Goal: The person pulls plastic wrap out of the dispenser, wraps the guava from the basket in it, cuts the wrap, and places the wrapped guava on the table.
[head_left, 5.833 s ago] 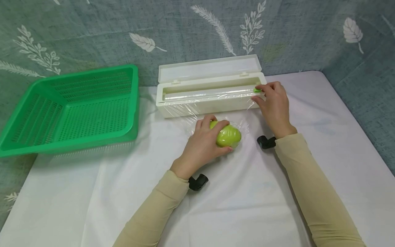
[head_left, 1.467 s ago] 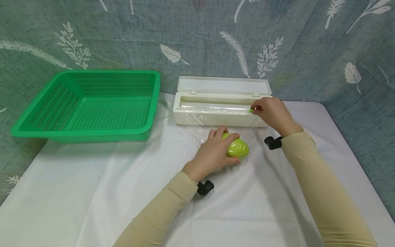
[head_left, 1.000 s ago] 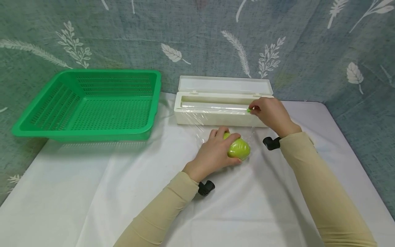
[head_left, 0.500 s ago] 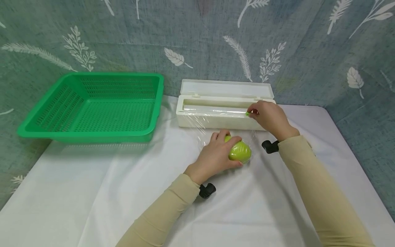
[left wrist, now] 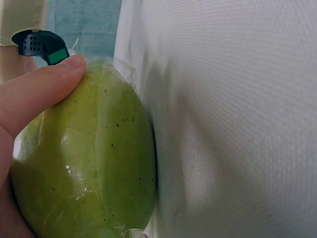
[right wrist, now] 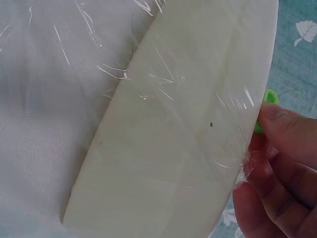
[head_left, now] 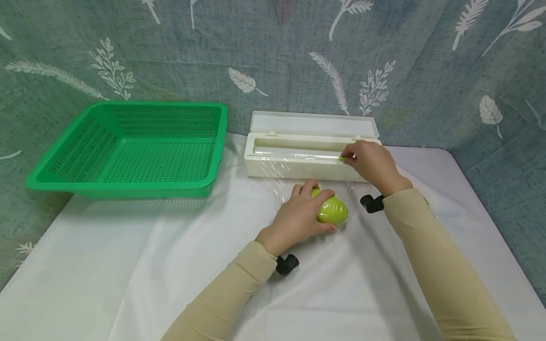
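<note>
My left hand (head_left: 298, 215) grips a smooth yellow-green fruit (head_left: 334, 211) wrapped in cling film, resting on the cloth. Up close in the left wrist view, the fruit (left wrist: 99, 158) is oval with small dark specks, and the thumb (left wrist: 44, 91) presses its side. From the fruit, clear film stretches up to a white cling film dispenser (head_left: 290, 169), whose lid stands open with a roll inside. My right hand (head_left: 377, 163) pinches the small bright-green slider (head_left: 341, 158) on the dispenser's front edge, right of its middle. The slider (right wrist: 270, 96) shows between the fingers in the right wrist view.
A green plastic basket (head_left: 123, 185) with slotted walls stands at the left, beside the dispenser. White cloth (head_left: 204, 284) covers the table. A grey-green curtain with leaf prints (head_left: 281, 80) hangs close behind both.
My right hand has drawn the green slider leftward along the dispenser's edge from near its right end. The left hand keeps its grip on the fruit. The head view has shifted.
</note>
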Action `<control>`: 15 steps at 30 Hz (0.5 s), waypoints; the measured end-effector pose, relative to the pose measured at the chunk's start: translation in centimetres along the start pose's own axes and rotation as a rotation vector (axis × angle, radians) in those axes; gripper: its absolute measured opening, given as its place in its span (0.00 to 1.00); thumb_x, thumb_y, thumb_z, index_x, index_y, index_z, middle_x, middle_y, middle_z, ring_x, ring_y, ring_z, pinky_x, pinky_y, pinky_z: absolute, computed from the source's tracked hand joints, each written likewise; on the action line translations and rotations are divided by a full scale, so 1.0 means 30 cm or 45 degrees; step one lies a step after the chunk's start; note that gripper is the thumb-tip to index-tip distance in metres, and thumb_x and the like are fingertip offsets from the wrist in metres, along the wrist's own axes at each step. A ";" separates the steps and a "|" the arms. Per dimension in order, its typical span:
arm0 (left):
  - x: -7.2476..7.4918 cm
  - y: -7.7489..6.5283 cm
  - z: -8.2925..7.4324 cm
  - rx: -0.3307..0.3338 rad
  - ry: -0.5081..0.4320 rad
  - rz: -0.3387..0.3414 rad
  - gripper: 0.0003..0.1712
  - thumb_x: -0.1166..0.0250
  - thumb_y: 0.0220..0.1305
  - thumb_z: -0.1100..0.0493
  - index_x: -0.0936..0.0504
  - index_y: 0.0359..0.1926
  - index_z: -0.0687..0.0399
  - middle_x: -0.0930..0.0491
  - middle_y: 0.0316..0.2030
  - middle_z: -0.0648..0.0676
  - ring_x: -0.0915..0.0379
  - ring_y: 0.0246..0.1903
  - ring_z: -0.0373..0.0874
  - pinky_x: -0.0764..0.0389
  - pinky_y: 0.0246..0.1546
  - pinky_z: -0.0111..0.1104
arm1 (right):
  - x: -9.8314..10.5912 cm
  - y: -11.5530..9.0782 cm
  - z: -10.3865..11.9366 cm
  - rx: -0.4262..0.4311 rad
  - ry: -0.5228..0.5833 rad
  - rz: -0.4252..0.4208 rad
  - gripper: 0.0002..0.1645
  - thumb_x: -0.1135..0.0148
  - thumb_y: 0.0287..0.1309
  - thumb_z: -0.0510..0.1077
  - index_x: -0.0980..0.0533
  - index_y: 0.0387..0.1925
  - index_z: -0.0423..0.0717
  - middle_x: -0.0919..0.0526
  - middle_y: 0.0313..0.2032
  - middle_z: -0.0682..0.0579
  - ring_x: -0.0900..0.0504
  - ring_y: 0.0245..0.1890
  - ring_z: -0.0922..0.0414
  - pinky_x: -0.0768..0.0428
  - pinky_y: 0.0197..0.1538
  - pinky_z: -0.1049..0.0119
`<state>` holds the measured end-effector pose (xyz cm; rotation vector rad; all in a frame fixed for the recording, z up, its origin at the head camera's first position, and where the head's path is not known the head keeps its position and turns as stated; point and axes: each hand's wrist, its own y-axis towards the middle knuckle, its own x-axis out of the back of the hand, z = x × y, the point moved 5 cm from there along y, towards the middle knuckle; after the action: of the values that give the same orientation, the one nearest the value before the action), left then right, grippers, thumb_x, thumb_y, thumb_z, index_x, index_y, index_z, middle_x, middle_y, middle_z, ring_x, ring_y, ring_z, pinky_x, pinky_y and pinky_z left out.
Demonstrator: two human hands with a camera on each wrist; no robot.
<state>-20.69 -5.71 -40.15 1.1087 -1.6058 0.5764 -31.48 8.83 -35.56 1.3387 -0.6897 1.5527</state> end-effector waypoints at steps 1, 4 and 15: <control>0.000 0.000 0.000 0.000 -0.002 0.000 0.40 0.33 0.41 0.35 0.34 0.57 0.37 0.42 0.53 0.53 0.44 0.48 0.49 0.26 0.24 0.37 | 0.000 0.000 0.000 -0.002 0.000 -0.003 0.08 0.37 0.51 0.41 0.20 0.36 0.48 0.19 0.34 0.51 0.23 0.31 0.54 0.27 0.33 0.58; -0.001 0.000 0.000 0.001 -0.002 0.000 0.40 0.33 0.41 0.35 0.34 0.57 0.37 0.43 0.53 0.53 0.44 0.48 0.49 0.26 0.24 0.37 | 0.002 0.001 0.004 0.004 -0.005 -0.017 0.07 0.37 0.51 0.41 0.20 0.35 0.49 0.19 0.34 0.51 0.23 0.31 0.54 0.27 0.34 0.58; -0.002 0.001 0.001 0.008 -0.003 0.002 0.40 0.33 0.41 0.35 0.34 0.57 0.37 0.43 0.53 0.53 0.44 0.49 0.49 0.26 0.25 0.37 | -0.002 0.004 0.011 0.008 -0.025 -0.043 0.07 0.37 0.51 0.40 0.19 0.34 0.48 0.19 0.34 0.50 0.22 0.33 0.53 0.27 0.35 0.57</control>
<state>-20.73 -5.71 -40.22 1.1131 -1.6079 0.5818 -31.44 8.48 -35.52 1.3653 -0.6716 1.5182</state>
